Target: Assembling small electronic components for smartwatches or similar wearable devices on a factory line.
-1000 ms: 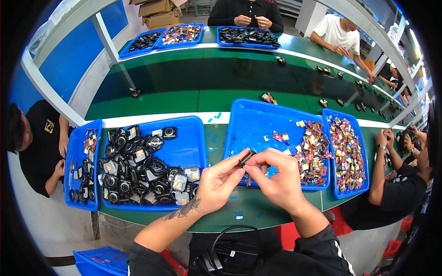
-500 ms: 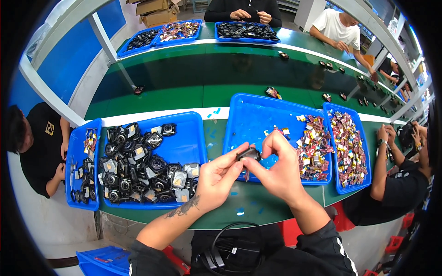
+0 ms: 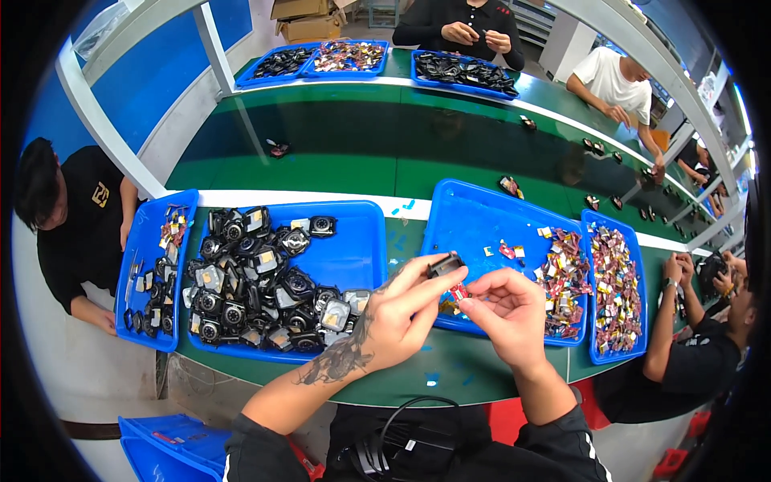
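Note:
My left hand (image 3: 401, 317) is closed around a small black watch case (image 3: 446, 264), tilted over the front edge of a blue tray (image 3: 475, 229). My right hand (image 3: 514, 313) pinches a small red circuit piece (image 3: 458, 292) between thumb and fingers, right beside the case. Whether that piece is still joined to the case I cannot tell. Similar small red, yellow and white circuit pieces (image 3: 562, 277) are heaped at the tray's right side. Left of my hands, a pile of black watch cases (image 3: 265, 285) lies in another blue tray (image 3: 353, 233).
A narrow blue tray (image 3: 596, 353) of circuit pieces stands at right, another blue tray (image 3: 144, 333) at far left. Beyond, a green conveyor belt (image 3: 337, 173) carries scattered parts. Co-workers sit across and at both sides. Metal frame posts (image 3: 104, 124) rise at left.
The view has shifted, so the scene sits lower and further right. My left hand has turned over the case. My right hand has come off the case and now grips the red piece.

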### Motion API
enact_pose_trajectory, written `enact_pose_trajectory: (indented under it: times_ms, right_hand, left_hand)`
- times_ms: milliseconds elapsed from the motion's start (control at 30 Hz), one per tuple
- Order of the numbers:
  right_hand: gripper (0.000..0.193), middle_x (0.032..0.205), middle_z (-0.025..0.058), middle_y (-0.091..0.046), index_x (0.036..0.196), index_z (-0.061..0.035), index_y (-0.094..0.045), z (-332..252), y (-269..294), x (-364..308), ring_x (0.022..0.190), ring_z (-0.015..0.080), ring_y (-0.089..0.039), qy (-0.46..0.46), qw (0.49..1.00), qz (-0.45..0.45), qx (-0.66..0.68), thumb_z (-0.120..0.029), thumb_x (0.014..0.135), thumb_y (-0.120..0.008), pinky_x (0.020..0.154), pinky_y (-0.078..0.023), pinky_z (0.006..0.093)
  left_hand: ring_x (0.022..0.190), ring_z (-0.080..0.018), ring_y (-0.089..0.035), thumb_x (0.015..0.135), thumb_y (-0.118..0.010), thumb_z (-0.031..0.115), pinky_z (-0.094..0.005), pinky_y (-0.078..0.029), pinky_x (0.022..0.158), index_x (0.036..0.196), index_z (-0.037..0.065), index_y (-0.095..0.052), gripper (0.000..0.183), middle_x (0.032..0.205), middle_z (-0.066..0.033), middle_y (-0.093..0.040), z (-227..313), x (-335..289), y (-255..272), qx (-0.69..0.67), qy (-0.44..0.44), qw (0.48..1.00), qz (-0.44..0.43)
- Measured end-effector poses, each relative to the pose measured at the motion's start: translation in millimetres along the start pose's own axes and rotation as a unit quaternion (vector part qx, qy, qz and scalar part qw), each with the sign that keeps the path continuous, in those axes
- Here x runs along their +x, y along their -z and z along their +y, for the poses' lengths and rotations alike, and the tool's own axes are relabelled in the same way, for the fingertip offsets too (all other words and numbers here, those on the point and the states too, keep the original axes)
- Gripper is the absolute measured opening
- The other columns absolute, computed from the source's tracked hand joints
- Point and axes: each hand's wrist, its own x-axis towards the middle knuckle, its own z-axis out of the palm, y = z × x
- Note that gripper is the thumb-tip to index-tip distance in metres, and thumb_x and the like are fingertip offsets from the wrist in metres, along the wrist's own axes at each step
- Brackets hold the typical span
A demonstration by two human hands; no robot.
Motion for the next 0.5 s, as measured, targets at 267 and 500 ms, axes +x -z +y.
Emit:
enact_pose_trajectory:
  times_ms: [267,500]
  right_hand:
    - [0.01,0.095,0.0074,-0.065,0.092,0.0029,-0.063,-5.8,7.2,2.1,0.09,0.0136,-0.063,-0.066,0.984,-0.055,0.155,0.005,0.084,-0.069,0.084,-0.053,0.0281]
    - [0.013,0.098,0.0067,-0.064,0.094,0.0007,-0.064,7.2,20.9,0.4,0.089,0.0125,-0.061,-0.086,0.975,-0.089,0.183,0.004,0.083,-0.07,0.082,-0.051,0.0267]
  left_hand:
    - [0.089,-0.0247,-0.069,0.077,-0.071,-0.005,-0.0293,-0.058,0.07,0.103,0.002,-0.072,0.027,0.105,-0.0143,-0.066,-9.8,2.7,9.3,0.112,-0.105,0.988,-0.005]
    - [0.085,-0.0124,-0.066,0.087,-0.068,0.003,-0.0219,-0.057,0.067,0.096,-0.006,-0.07,0.013,0.095,-0.0096,-0.067,-9.6,-5.0,2.1,-0.227,0.227,0.944,-0.072]
